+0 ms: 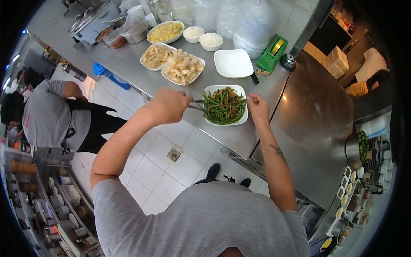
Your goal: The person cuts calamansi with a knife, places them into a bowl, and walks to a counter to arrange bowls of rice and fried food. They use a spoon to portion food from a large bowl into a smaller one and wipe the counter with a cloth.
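Note:
My left hand (169, 105) is closed around a pair of metal tongs (198, 106), whose two prongs reach into the green beans (224, 105). The beans are mixed with brownish-orange bits and heaped on a square white plate (240, 121) near the counter's front edge. At the plate's right rim is my right hand (259, 109), fingers curled and pinched together; I cannot make out what is between them. Behind the beans lies a bare square white plate (233, 64). Two white dishes of pale fried food, the nearer fried pieces (184, 67) and the farther ones (157, 56), stand to the left.
Farther back are a dish of yellow food (165, 32) and two bowls of rice (210, 40). A green tape dispenser (272, 53) and a call bell (288, 62) stand right, before bagged containers (254, 25). A co-worker (58, 113) is at left, another person (371, 70) far right.

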The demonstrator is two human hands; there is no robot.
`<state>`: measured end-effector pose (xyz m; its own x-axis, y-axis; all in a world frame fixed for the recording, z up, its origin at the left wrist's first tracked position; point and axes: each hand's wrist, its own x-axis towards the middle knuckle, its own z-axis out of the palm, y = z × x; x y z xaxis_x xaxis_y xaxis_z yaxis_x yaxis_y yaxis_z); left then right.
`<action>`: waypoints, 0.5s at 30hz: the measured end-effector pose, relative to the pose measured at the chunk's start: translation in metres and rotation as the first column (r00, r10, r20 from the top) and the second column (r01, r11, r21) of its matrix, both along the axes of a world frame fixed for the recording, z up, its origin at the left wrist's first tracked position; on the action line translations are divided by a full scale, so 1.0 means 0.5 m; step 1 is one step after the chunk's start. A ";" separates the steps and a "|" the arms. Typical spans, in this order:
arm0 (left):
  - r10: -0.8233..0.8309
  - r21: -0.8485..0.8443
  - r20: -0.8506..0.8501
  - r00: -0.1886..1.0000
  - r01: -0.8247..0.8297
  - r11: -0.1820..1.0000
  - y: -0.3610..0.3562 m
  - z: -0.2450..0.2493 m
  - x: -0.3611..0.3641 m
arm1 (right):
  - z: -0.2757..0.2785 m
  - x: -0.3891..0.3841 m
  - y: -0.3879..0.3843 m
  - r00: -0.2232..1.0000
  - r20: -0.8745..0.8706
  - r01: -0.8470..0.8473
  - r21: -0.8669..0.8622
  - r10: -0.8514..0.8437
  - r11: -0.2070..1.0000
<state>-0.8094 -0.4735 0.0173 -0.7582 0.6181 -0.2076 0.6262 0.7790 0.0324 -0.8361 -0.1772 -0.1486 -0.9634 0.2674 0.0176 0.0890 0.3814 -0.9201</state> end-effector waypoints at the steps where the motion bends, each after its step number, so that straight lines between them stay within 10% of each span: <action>1: -0.025 -0.042 0.014 1.000 0.025 0.999 0.000 -0.006 0.002 | -0.002 -0.009 0.001 0.999 -0.050 0.000 0.092 0.005 0.996; 10: -0.244 -0.070 -0.037 0.969 0.241 0.968 0.065 -0.014 -0.027 | 0.136 0.054 -0.100 0.719 -0.603 -0.105 0.397 0.346 0.912; 15: -0.257 -0.173 -0.090 0.962 0.239 0.955 0.113 0.104 -0.051 | 0.143 0.086 -0.117 0.642 -0.631 -0.101 0.493 0.435 0.864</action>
<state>-0.8348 -0.4170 0.0692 -0.6091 0.7551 -0.2425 0.7928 0.5882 -0.1598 -0.7933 -0.2355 -0.0772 -0.6320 -0.1928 0.7506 -0.6809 0.6006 -0.4191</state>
